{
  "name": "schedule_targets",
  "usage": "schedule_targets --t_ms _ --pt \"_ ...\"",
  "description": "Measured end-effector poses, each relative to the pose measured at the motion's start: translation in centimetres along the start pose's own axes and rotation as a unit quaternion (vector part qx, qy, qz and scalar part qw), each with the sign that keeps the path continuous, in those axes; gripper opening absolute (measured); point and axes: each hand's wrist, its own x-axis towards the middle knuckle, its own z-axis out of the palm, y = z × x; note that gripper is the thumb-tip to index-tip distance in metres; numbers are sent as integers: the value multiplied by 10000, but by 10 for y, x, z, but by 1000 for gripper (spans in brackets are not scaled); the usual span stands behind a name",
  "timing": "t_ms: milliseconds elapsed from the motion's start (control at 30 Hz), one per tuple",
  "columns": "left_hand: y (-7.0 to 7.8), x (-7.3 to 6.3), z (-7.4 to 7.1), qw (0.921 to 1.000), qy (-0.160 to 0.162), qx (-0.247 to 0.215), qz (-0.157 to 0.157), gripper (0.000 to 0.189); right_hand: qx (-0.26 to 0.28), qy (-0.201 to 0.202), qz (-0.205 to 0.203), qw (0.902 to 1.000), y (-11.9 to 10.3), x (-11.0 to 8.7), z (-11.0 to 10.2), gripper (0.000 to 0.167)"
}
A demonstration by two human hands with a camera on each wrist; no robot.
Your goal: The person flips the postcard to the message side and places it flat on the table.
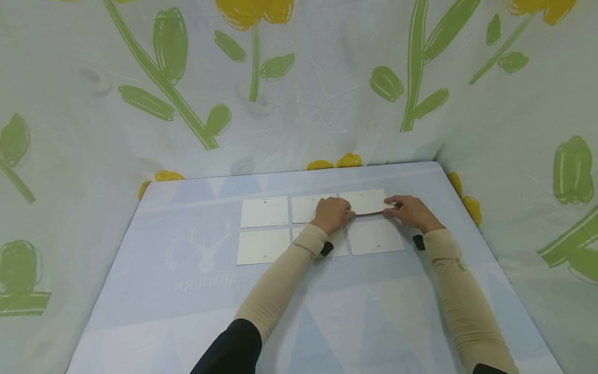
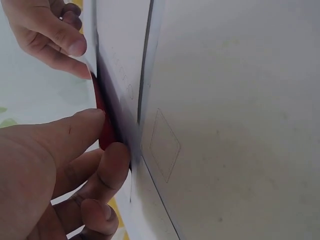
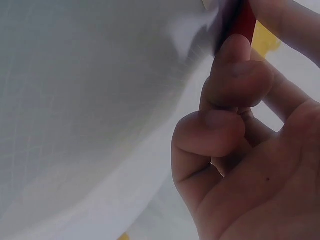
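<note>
Several white cards lie in two rows on the table in the head view. Both hands hold the back-right card (image 1: 363, 200), whose near edge shows a dark line beneath it. My left hand (image 1: 330, 214) pinches it at the near left corner, fingers bent. At its right side, my right hand (image 1: 412, 212) grips it between thumb and fingers. A red face of this card (image 2: 107, 131) shows between the fingertips in the left wrist view. Another bit of red card (image 3: 244, 25) appears at the right fingers. The left hand partly covers the back-middle card (image 1: 304, 206).
Close in front of the held card lies the front-right card (image 1: 376, 238). The left forearm crosses over the front-middle card (image 1: 340, 243). Further left are the back-left card (image 1: 264, 213) and front-left card (image 1: 261, 245). Flower-patterned fabric (image 1: 317, 114) surrounds the pale blue table (image 1: 154, 291).
</note>
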Motion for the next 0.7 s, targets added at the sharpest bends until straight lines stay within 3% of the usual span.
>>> schedule_targets --t_ms 533,633,700 --pt "-1 1 -1 9999 -71 96 -51 29 -200 -141 15 9997 2 9 2 51" --pt "-2 0 -2 9999 1 103 -31 30 -202 14 -132 9997 1 7 2 49" --pt "-3 0 -2 9999 123 117 0 31 -134 329 -302 9989 1 4 0 44"
